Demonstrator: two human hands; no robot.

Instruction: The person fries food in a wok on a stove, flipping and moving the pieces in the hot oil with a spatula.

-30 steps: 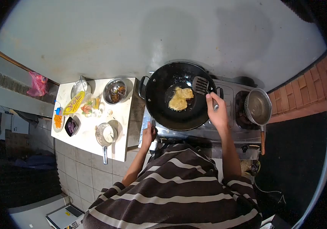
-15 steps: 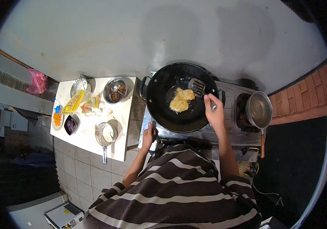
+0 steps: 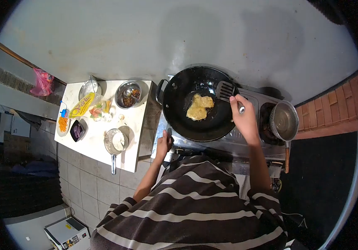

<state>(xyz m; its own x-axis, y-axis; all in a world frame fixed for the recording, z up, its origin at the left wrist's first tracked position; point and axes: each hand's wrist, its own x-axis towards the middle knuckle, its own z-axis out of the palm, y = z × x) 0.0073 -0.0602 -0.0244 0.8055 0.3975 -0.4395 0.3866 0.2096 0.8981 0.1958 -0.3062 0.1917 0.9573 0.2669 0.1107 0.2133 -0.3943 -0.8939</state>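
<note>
A slotted spatula [image 3: 225,90] is in my right hand [image 3: 245,118], fingers wrapped round its handle. Its head hovers over the right side of a large black wok [image 3: 179,121], apart from the food. Golden fried batter pieces [image 3: 200,107] lie in shiny oil at the wok's middle. My left hand [image 3: 163,146] is closed near the stove's front left corner, below the wok. A small dark end shows above its fingers, but what it belongs to I cannot make out.
A saucepan [image 3: 284,121] with a wooden handle sits on the right burner of the stove [image 3: 252,100]. At left, a white table [image 3: 135,121] carries a steel bowl [image 3: 128,94], a small pan of white mixture [image 3: 115,141], a yellow packet [image 3: 83,105], and a dark dish [image 3: 77,131].
My right hand has moved the spatula to the right and up, away from the fried batter. The left hand stays closed in nearly the same place.
</note>
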